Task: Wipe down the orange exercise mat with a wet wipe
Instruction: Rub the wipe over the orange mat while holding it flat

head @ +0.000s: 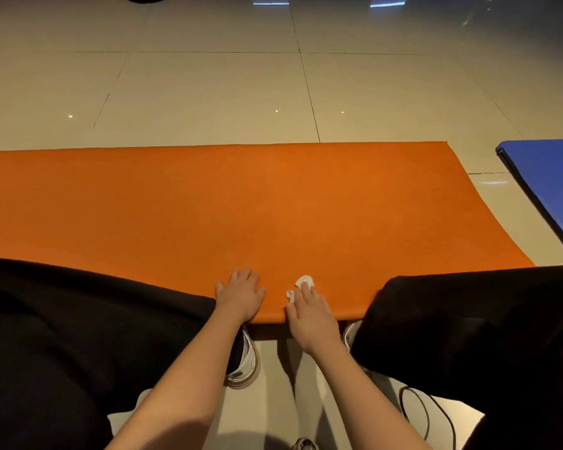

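Head view, looking down over a crouching person's knees. One orange exercise mat point(241, 203), a flat rectangular sheet with a fine matte grain and a thin edge, lies across the glossy beige floor tiles point(208, 92). Its near edge passes under both hands and its right end is in view. One white wet wipe point(303, 282), small and crumpled, sits on the mat close to that near edge. The right hand point(309, 311) lies over it with its fingers extended, pressing it to the surface; the wipe shows past the fingertips and beside the thumb. The left hand point(241, 292) rests palm-down on the mat just beside the right hand, its fingers straight and spread, holding nothing. A second mat, blue point(546, 183), smooth with a dark edge, lies apart at right. Two black trouser legs point(78, 319) flank the forearms, with two white sneakers point(247, 362) on the tiles beneath. One thin black cable point(416, 407) loops over the floor at lower right.
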The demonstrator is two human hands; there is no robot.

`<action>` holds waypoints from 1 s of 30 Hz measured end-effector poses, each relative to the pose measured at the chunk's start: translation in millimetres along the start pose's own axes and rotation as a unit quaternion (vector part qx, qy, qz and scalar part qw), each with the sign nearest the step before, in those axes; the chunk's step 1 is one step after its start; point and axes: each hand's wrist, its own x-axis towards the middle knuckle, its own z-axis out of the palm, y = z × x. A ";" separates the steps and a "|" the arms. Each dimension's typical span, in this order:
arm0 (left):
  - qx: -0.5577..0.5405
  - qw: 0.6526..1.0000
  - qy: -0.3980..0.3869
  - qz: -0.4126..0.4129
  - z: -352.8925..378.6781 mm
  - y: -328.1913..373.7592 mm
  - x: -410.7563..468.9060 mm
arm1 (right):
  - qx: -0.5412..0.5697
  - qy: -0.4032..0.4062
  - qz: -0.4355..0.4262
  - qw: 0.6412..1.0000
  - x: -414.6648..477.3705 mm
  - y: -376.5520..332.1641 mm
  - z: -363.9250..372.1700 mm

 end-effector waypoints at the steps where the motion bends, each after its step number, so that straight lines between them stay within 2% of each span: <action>1: -0.001 1.000 0.000 0.001 0.8 -1.5 -0.7 | -0.013 0.013 0.029 0.999 3.5 3.6 -1.1; 4: 0.001 1.000 -0.004 0.000 -0.7 -1.4 -2.8 | -0.019 0.015 0.053 0.998 2.9 -2.5 3.1; 9: 0.004 1.000 -0.010 -0.008 -4.3 4.3 -7.8 | 0.026 -0.052 -0.065 0.996 -1.4 -16.1 4.0; 15: 0.009 1.000 0.002 -0.016 0.4 7.4 -21.4 | -0.002 0.013 0.045 0.999 1.8 2.4 1.1; 17: 0.014 1.000 0.005 -0.014 0.9 7.1 -19.5 | 0.005 0.001 0.033 0.999 0.6 -5.9 4.0; 20: 0.021 0.999 0.033 0.008 -3.2 -1.1 -10.9 | 0.011 -0.030 -0.045 0.998 -0.2 -20.0 11.1; 22: 0.023 0.998 0.060 0.010 -1.1 -15.7 -8.0 | 0.004 -0.041 -0.065 0.997 5.0 -19.7 11.4; 27: 0.005 0.999 0.045 -0.027 11.8 -39.5 -8.8 | -0.035 0.024 0.072 0.997 24.2 -4.2 7.0; 28: 0.011 0.998 0.049 -0.027 14.4 -37.8 -8.9 | -0.032 0.017 0.073 0.997 23.2 -6.1 9.3; 30: 0.016 0.998 0.059 -0.028 19.1 -35.7 -8.9 | -0.013 -0.015 0.023 1.000 16.8 -18.7 16.9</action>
